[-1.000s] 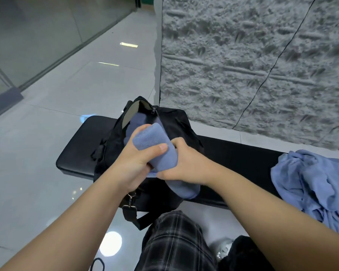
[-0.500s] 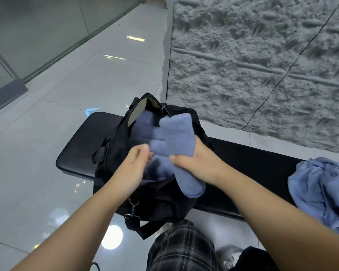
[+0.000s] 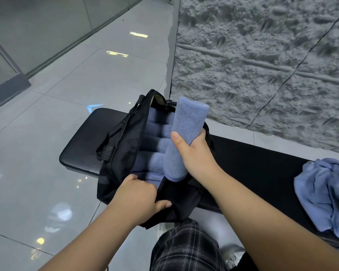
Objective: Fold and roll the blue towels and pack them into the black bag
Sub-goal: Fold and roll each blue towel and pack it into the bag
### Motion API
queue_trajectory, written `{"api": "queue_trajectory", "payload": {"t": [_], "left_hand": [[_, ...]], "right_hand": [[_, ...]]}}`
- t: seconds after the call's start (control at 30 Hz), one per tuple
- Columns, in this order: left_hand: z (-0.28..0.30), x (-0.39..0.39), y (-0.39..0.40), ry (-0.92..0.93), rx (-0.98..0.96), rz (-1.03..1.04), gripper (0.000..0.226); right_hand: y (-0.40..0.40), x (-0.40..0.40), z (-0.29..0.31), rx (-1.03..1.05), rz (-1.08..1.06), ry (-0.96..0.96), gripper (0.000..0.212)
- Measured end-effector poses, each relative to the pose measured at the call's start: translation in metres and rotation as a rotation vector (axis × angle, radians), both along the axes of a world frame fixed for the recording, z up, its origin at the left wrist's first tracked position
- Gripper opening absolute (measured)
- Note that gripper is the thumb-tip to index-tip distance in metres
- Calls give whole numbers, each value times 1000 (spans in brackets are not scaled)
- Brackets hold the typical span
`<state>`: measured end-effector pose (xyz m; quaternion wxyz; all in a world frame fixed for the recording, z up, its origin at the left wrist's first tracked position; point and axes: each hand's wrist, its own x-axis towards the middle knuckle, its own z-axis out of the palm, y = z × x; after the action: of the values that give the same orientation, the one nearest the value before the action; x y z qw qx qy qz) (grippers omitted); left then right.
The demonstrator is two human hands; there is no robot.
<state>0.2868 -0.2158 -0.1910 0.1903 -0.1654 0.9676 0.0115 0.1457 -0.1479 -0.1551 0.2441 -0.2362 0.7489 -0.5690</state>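
On the bench: the black bag (image 3: 123,151) lies on the left end of the black padded bench (image 3: 249,159), with its long opening pulled wide toward you.
Rolled towel in hand: it is a blue terry roll (image 3: 184,137), tight and even, thicker at the far end; it stands tilted over the right side of the bag opening, and its near end touches the bag edge.
Towels inside the bag: they are packed rolls (image 3: 157,141) of the same blue, lying side by side across the bag; you can count four ridges, but the nearest part is half hidden, so the number is not sure.
Loose towels: one crumpled blue heap (image 3: 327,194) lies on the right end of the bench, well apart from the bag; how many pieces are in it, you cannot tell.
Count of hands: two, both bare, with both forearms coming from the lower edge of the view.
Your right hand (image 3: 197,155): it is wrapped around the middle of the rolled towel, thumb on the left side, fingers closed behind it, wrist bent a little upward.
Your left hand (image 3: 139,198): it is clenched on the near edge of the bag, the thumb pressed over the black fabric, fingers tucked into the opening.
Below the bench: your plaid-covered knee (image 3: 186,249) is over a glossy tile floor (image 3: 47,133).
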Motion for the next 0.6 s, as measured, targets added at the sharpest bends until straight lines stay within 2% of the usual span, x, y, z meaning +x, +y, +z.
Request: {"api": "queue_trajectory", "payload": {"t": [0.1,0.3,0.47,0.6], "left_hand": [[-2,2,1,-21,16,15,60],[0,0,2,44,73,-10,47],[12,-5,-2,-58,156,-47,40],[23,-10,1,-140,262,-5,50]], "right_hand": [[3,-2,-1,-3,2,-11,55],[6,-9,-5,-4,-3,-13,56],[4,-7,-7,-22,-38,-35,55],[-6,1,-2,-89,-68,-109,55]]}}
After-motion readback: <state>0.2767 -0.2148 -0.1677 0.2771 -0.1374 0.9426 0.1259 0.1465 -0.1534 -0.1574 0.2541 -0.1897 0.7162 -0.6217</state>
